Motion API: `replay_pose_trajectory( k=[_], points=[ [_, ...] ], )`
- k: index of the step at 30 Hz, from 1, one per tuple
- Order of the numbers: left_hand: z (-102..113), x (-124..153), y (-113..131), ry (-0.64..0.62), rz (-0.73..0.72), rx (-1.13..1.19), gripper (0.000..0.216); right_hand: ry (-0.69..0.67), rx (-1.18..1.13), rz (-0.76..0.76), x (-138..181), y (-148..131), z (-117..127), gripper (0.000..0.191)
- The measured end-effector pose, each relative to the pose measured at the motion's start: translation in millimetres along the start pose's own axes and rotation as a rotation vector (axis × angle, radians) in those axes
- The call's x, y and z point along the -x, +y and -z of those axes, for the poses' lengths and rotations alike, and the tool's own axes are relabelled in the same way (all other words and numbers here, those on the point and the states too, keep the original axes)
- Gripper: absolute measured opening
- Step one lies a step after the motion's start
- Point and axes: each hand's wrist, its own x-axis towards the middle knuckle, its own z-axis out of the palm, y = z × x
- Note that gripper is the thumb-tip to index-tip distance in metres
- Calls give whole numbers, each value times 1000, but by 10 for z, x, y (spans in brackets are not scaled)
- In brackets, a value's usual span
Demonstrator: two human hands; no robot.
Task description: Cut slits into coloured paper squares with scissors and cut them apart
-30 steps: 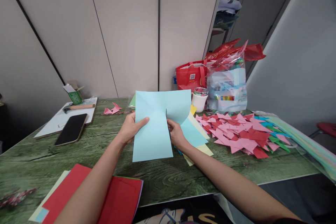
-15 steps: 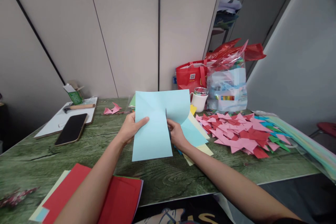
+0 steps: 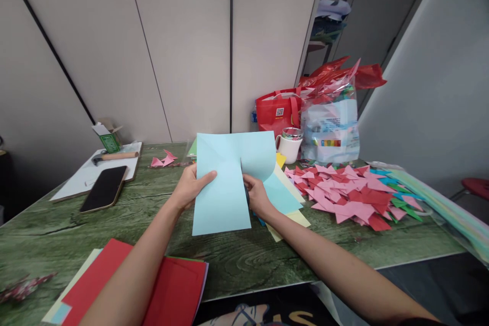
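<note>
A light blue sheet of paper (image 3: 221, 198) is held up over the table, slit from its lower edge to about the middle. Its left edge is pinched by my left hand (image 3: 191, 183), thumb on the front. My right hand (image 3: 255, 193) is closed round dark-handled scissors (image 3: 246, 195), mostly hidden behind the paper; a blade shows at the top of the slit. The right flap of the sheet curls away above my right hand. Under and beside that hand lie blue and pale yellow sheets (image 3: 284, 196).
Folded pink and red paper pieces (image 3: 344, 188) are heaped at right, before a white mug (image 3: 289, 145) and bags (image 3: 330, 127). Red sheets (image 3: 175, 285) lie beneath my left forearm. A phone (image 3: 104, 188), hammer (image 3: 114, 156) and small green box (image 3: 109, 137) sit at left.
Almost nothing differs. The blue sheet and both hands keep their places, with the sheet's top edge a touch lower.
</note>
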Motion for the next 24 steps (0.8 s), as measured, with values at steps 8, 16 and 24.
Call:
replay_pose_trajectory(
  k=[8, 16, 24],
  points=[
    [2, -5, 0, 0, -1, 12, 29, 4, 2, -4, 1, 11, 6, 29],
    [4, 7, -4, -22, 10, 36, 31, 20, 11, 1, -3, -20, 2, 21],
    [37, -9, -1, -35, -53, 174, 26, 21, -5, -11, 22, -29, -24, 11]
  ],
)
